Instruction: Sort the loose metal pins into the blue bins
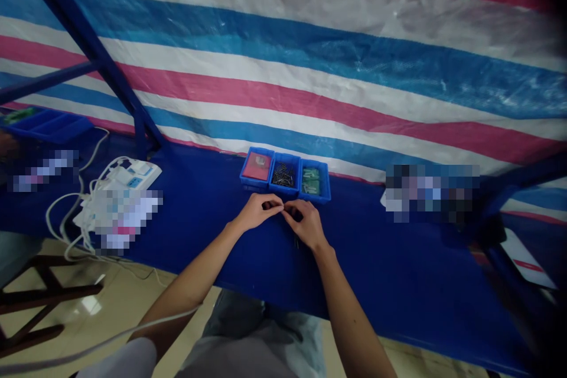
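My left hand (pixel 261 211) and my right hand (pixel 305 220) meet at their fingertips above the blue table, just in front of three small blue bins. Both hands are closed in a pinch; whatever lies between the fingertips is too small to make out. The left bin (pixel 242 178) holds something pink with a pale piece on it. Dark screw-like pieces (pixel 283 176) fill the middle bin. In the right bin are green and clear pieces (pixel 311 181). A few thin pieces (pixel 297 242) lie on the table beneath my right hand.
A white power strip (pixel 144 174) with tangled white cables is at the left. Farther left stands a blue divided tray (pixel 53 125). A white device (pixel 527 257) lies far right. Blue frame bars and a striped sheet (pixel 310 91) rise behind the table (pixel 376 271).
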The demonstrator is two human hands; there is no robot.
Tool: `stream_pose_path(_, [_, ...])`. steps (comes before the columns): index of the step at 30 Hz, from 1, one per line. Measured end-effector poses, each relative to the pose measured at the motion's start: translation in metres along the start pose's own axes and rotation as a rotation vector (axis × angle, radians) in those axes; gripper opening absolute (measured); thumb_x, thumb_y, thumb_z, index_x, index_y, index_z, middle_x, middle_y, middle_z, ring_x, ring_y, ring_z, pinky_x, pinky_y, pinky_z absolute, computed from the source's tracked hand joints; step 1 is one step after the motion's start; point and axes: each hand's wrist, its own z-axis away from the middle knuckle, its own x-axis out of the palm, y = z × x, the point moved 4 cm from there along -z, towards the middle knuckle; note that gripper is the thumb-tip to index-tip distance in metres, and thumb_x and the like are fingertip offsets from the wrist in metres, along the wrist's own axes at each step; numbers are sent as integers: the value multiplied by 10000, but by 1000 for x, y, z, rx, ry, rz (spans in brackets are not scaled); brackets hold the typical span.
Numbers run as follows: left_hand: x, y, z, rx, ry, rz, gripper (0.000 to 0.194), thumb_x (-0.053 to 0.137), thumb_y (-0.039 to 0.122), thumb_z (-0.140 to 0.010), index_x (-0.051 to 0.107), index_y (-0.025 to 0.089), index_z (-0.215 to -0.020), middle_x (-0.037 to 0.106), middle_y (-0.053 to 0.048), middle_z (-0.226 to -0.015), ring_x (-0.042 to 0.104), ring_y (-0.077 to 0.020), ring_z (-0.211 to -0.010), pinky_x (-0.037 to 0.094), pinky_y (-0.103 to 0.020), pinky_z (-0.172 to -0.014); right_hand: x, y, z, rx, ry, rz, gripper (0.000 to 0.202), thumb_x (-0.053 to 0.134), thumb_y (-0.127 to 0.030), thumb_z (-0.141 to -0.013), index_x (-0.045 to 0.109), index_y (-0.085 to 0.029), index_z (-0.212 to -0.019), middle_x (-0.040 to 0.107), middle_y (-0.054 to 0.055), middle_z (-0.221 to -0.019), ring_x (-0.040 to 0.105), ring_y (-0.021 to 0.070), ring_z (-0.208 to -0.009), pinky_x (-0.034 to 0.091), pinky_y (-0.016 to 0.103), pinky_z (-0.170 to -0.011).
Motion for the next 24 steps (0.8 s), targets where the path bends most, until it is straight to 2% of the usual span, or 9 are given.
stream_pose_path(4, [0,3,-1,47,21,7,196,684,338,-886,756,158,-916,713,-59,-910,616,-127,-732,452,-223,-649,1,5,-1,-26,0,-5,89,641,-272,-929,713,-222,-947,732,38,-903,653,197,-805,458,356,-798])
stream_pose_path(9, [1,4,-2,28,26,-22,188,655,323,-903,736,154,-921,692,-41,-838,589,-118,-688,441,-214,-627,1,7,0,-57,32,-14,137,606,-259,-961,740,-232,-975,742,52,-960,658,221,-877,467,385,-844])
stream_pose_path(15, [4,-4,-2,-21,-7,-71,177,622,312,-924,709,158,-937,708,-19,-811,601,-123,-689,427,-215,-635,-1,7,0,-58,77,-16,161,587,-262,-974,744,-244,-1003,739,49,-970,655,220,-889,492,388,-872])
stream_pose_path(24, [5,-3,-3,-38,-42,-77,210,583,334,-951,688,156,-916,707,-13,-780,608,-128,-681,425,-219,-664,2,5,0,-73,70,-58,154,574,-243,-973,724,-234,-1005,719,56,-959,652,216,-897,530,363,-841])
